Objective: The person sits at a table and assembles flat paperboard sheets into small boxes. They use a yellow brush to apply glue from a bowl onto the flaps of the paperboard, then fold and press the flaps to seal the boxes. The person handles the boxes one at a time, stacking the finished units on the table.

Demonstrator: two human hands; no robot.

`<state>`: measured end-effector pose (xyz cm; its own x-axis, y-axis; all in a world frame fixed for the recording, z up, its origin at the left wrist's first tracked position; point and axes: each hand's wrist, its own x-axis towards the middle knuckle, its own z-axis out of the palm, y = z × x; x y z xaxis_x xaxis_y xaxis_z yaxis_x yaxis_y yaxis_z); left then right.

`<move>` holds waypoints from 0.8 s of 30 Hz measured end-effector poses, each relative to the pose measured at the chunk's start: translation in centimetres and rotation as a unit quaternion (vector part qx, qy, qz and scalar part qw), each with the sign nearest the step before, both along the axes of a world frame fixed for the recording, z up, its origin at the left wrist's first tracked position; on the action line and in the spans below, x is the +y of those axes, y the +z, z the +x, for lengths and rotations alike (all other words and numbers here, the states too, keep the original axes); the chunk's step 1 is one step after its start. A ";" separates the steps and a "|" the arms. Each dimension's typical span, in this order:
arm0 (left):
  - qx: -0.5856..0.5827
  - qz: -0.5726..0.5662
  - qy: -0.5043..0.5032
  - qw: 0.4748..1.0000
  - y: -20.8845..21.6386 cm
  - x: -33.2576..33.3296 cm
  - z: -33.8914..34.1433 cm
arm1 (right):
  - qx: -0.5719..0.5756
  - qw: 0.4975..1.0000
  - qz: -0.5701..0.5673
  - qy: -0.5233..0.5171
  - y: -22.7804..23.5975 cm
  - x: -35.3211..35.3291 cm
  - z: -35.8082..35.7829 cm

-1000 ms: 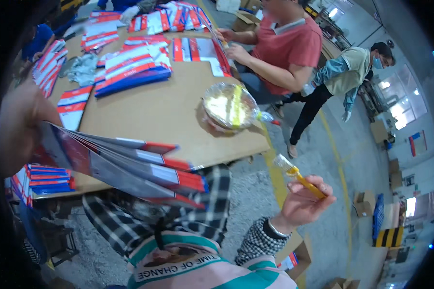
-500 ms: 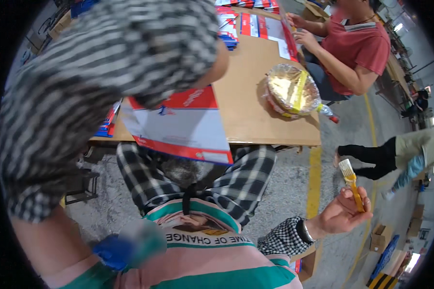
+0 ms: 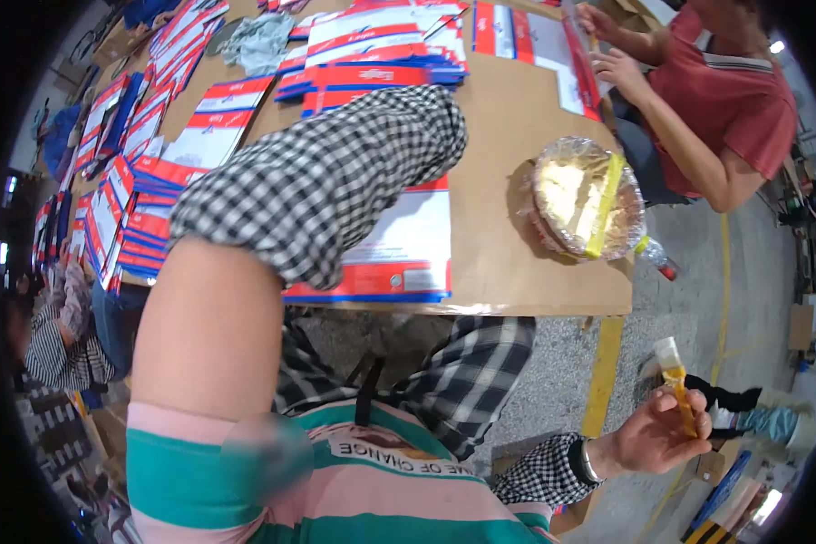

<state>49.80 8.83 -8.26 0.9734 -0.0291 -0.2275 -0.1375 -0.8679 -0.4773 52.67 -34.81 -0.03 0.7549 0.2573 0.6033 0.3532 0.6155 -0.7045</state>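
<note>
My right hand [image 3: 657, 440] is out at the lower right, beyond the table's corner. Its fingers are closed round the yellow handle of a flat brush [image 3: 673, 363] with pale bristles pointing up. My left arm, in a black-and-white checked sleeve [image 3: 335, 172], reaches over the table; the sleeve hides the left hand. Beneath that arm a red, white and blue printed card sheet [image 3: 408, 236] lies flat at the near edge. Right of it stands a round basin [image 3: 553, 240] wrapped in clear film, with pale cream stuff inside and yellow tape across.
Stacks of similar printed sheets [image 3: 363, 45] cover the far and left parts of the brown table [image 3: 490, 281]. A grey-green cloth [image 3: 256, 43] lies among them. A plastic bottle with a red cap [image 3: 667, 271] shows by the basin. A person in red [image 3: 734, 100] handles a sheet at the right.
My left arm has dropped away from the camera toward the table. The sheet, earlier askew and overhanging the edge, now lies square along it. The brush stays in my right hand.
</note>
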 end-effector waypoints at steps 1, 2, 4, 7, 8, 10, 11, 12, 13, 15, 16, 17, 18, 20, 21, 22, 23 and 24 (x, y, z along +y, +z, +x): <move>-0.012 -0.025 -0.010 1.000 -0.5 -0.1 -0.1 | 0.003 1.000 -0.001 0.007 -0.1 0.8 0.2; -0.041 -0.059 -0.023 0.997 -0.7 -0.1 0.4 | 0.006 1.000 -0.001 0.016 0.0 1.4 0.4; -0.099 -0.163 -0.033 0.981 -1.7 -0.7 0.1 | 0.004 0.999 -0.018 0.051 0.1 2.1 0.6; -0.230 -0.340 0.098 0.907 -2.5 -1.0 -8.6 | 0.007 0.997 -0.039 0.074 0.2 2.8 0.2; -0.284 -0.337 0.132 0.888 -2.2 -0.7 -13.1 | 0.009 0.996 -0.048 0.075 0.2 2.8 0.0; -0.354 -0.299 0.307 0.831 -2.7 0.3 -21.5 | -0.001 0.996 -0.056 0.075 -0.1 3.1 -0.3; -0.396 -0.263 0.381 0.793 -3.4 1.0 -25.7 | 0.003 0.995 -0.052 0.083 -0.2 3.7 -0.7; -0.387 -0.306 0.456 0.741 -2.7 1.1 -28.9 | 0.013 0.995 -0.045 0.087 -0.2 4.1 -1.4; -0.369 -0.392 0.544 0.644 -2.3 0.7 -31.5 | 0.021 0.994 -0.037 0.097 -0.5 4.6 -1.7; -0.394 -0.385 0.609 0.571 -6.6 -0.3 -35.7 | 0.036 0.994 -0.013 0.098 -0.7 5.8 -2.9; -0.378 -0.436 0.634 0.514 -6.4 -1.4 -35.8 | 0.024 0.995 -0.025 0.097 -0.2 6.5 -3.6; -0.365 -0.441 0.644 0.508 -7.0 -1.7 -35.8 | 0.012 0.995 -0.037 0.094 0.4 7.0 -4.2; -0.356 -0.441 0.652 0.504 -7.2 -1.6 -35.8 | 0.002 0.995 -0.043 0.093 0.7 7.4 -5.0; -0.333 -0.433 0.670 0.503 -7.3 -1.5 -34.9 | -0.016 0.993 -0.052 0.102 2.1 7.4 -6.0; -0.322 -0.416 0.688 0.500 -6.8 -2.2 -34.4 | -0.022 0.990 -0.057 0.125 2.3 7.6 -6.6; -0.304 -0.400 0.706 0.499 -6.2 -2.9 -34.6 | -0.024 0.987 -0.066 0.144 2.7 7.4 -7.3; -0.358 -0.385 0.689 0.499 -7.8 -2.9 -35.0 | -0.024 0.990 -0.062 0.126 2.8 7.2 -7.9; -0.363 -0.412 0.681 0.485 -7.9 -2.9 -35.0 | -0.028 0.992 -0.059 0.103 2.6 6.9 -8.2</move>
<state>14.82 5.93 -16.19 0.0326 0.9631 -0.2672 0.7759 0.1441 0.6142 44.48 -27.87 2.61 0.6452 0.4751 0.5983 0.2680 0.5926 -0.7596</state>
